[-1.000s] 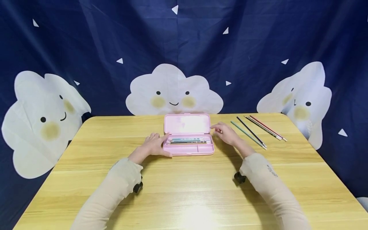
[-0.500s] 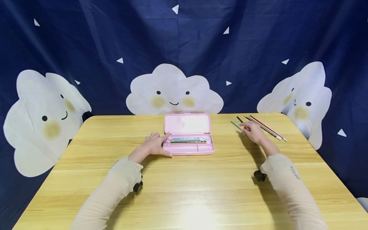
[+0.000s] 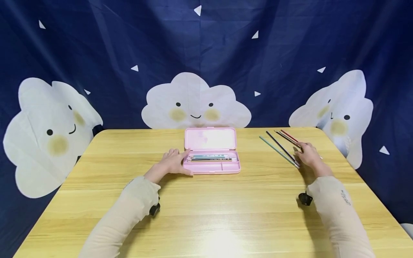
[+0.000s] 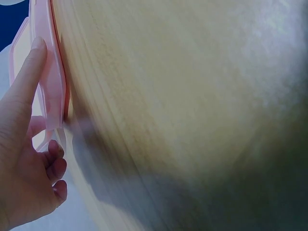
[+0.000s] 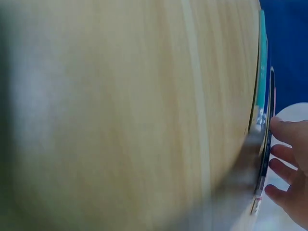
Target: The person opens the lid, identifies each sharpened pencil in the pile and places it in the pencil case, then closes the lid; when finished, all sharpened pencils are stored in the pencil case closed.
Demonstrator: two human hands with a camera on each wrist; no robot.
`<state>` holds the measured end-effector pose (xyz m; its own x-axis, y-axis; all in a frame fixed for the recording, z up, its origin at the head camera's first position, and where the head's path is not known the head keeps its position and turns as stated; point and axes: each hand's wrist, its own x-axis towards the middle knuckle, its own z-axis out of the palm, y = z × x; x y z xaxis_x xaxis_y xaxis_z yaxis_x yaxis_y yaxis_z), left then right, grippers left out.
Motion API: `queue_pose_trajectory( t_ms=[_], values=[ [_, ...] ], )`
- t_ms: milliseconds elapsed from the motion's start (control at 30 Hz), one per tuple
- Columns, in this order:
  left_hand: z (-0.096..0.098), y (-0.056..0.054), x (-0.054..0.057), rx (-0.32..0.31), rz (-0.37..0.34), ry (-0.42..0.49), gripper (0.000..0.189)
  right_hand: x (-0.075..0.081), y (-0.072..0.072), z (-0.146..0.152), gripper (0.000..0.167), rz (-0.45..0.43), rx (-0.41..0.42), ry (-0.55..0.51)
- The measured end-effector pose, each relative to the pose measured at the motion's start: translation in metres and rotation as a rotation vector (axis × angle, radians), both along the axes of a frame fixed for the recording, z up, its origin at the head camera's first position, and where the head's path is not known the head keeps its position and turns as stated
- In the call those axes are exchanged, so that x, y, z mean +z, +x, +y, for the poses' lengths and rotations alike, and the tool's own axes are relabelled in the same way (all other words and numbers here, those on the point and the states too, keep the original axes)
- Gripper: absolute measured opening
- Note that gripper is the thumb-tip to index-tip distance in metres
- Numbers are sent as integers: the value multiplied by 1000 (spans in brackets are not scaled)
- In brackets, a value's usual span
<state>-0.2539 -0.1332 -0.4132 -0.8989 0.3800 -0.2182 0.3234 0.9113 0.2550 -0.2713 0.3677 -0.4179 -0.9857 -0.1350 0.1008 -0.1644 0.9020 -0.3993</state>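
Note:
A pink pencil case (image 3: 206, 167) lies on the table with its lid (image 3: 210, 138) raised and several pencils (image 3: 209, 158) inside. My left hand (image 3: 172, 162) holds the case's left end, its thumb (image 4: 33, 67) along the front wall. At the right, my right hand (image 3: 308, 154) reaches over the loose pencils, fingertips right at a black pencil (image 3: 284, 136) and a red pencil (image 3: 288, 134), whose near ends it mostly covers. In the right wrist view its thumb (image 5: 286, 131) and fingers are spread beside the pencils. A green pencil (image 3: 274, 148) and a dark blue pencil (image 3: 278, 143) lie just left.
The wooden table (image 3: 206, 208) ends close behind the case, where a dark blue cloth (image 3: 226, 53) with white clouds hangs. Black wrist cameras sit under both sleeves, the right camera (image 3: 304, 199) close above the tabletop.
My right hand has moved right from beside the case, past the green and dark blue pencils, to the black and red ones. My left hand has stayed on the case.

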Motion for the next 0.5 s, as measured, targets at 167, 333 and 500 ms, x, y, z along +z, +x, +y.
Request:
queue_pose_trajectory(
  t_ms=[167, 333, 500],
  values=[
    [1, 0, 0, -5, 0, -6, 107, -2, 2, 9, 35, -26, -17, 34],
    [0, 0, 0, -1, 9, -11, 107, -4, 1, 10, 26, -12, 9, 78],
    [0, 0, 0, 2, 10, -7, 107, -6, 1, 11, 23, -46, 28, 83]
  ],
)
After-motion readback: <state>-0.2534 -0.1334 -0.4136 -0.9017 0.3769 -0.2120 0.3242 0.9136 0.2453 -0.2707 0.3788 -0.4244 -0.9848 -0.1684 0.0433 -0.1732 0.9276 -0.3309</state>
